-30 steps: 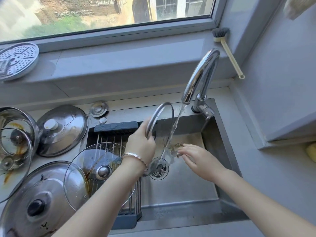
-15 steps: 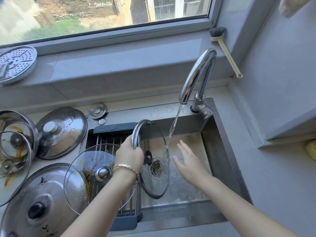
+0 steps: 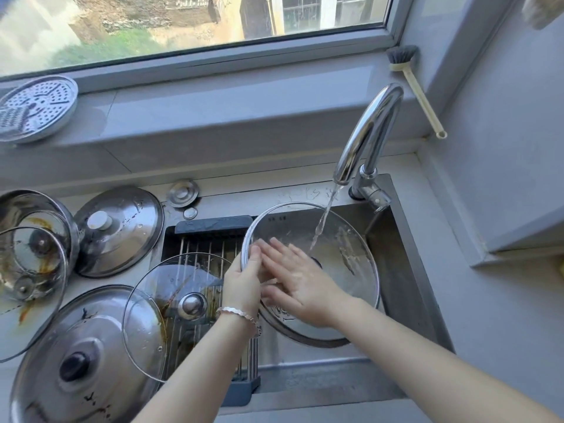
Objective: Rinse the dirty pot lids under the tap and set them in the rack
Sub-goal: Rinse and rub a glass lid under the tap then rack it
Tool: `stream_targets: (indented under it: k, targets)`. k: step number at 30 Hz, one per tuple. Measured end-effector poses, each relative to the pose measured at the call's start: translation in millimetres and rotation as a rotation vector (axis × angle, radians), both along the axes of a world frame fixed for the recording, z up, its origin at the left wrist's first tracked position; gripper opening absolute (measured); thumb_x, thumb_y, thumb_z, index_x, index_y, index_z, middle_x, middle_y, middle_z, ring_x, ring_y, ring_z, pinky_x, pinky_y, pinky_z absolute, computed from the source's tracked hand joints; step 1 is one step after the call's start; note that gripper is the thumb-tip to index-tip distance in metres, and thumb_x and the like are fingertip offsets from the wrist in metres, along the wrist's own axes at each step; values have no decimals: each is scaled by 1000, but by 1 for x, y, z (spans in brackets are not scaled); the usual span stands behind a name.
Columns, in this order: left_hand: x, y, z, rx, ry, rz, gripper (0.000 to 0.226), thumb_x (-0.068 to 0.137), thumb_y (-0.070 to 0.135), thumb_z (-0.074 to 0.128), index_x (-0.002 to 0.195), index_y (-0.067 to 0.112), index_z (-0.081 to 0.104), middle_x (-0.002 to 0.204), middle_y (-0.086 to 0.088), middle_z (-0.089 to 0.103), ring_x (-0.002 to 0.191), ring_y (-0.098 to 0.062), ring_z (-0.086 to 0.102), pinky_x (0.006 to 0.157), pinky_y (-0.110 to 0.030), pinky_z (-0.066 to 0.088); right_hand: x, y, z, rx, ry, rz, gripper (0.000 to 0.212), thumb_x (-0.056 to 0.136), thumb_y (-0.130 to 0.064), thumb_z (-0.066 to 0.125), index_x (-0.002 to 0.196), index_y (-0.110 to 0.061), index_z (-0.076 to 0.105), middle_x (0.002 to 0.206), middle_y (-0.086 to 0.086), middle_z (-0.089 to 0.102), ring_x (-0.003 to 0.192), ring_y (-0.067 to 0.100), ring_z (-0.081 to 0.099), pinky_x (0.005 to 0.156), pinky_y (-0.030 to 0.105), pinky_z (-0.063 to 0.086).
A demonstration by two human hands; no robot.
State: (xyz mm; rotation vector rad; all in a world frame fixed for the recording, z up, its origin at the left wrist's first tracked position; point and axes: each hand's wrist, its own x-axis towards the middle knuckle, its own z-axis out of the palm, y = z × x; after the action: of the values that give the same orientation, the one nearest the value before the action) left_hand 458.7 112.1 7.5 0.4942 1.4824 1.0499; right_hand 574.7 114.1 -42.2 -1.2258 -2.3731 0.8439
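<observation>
Under tap (image 3: 366, 135), gripping lid (image 3: 357, 279) by rim with left hand (image 3: 244, 285) beside rack (image 3: 207, 242), pressing it with flat right hand (image 3: 302, 285).

The fingers of the right hand (image 3: 300, 282) are smeared by motion, and the hand covers most of the knob of the held glass lid (image 3: 360, 285). The left hand (image 3: 242, 282) has fingers behind the glass that show only as a dim blur. The big steel lid (image 3: 76, 361) runs off the lower edge and the steamer plate (image 3: 36, 108) off the left. A pale thing (image 3: 543, 10) in the top right corner is too cropped to name.
</observation>
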Motion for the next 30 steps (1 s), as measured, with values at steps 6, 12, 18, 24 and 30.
stream_targets:
  k: [6,12,18,24,30]
  targets:
    - [6,4,3,43,46,-24,15,93,25,50,96,22,63,82,-7,70,62,-17,69,48,-31,56,-7,11,14,30,3,-137,58,94,-34,31,147,-15,16,155,-3,5,140,6,-7,116,28,-7]
    - [5,-1,13,14,-15,-118,18,93,31,47,106,24,58,82,-19,71,55,-30,69,38,-36,54,18,35,2,1,-130,-242,64,96,-49,24,148,-24,-4,147,-15,-20,135,-1,-23,117,33,-8]
    - [15,1,24,194,101,-21,19,92,25,50,110,27,56,81,-14,68,47,-16,66,36,-24,49,26,15,-21,-173,-84,-780,64,97,-44,21,148,-15,-6,157,0,-13,142,9,-14,114,28,-10]
    - [35,-12,23,284,140,3,21,89,20,53,102,35,59,93,-11,70,82,-25,71,54,-35,57,1,12,-14,-378,157,-1145,63,99,-35,23,146,-3,-4,156,13,-13,143,19,-14,114,31,-11]
    - [31,-6,24,292,4,44,19,93,17,48,100,29,61,69,-2,73,64,-21,71,44,-34,56,-3,34,26,107,155,-617,63,93,-40,23,147,-15,3,150,-6,-13,142,12,-13,115,29,-12]
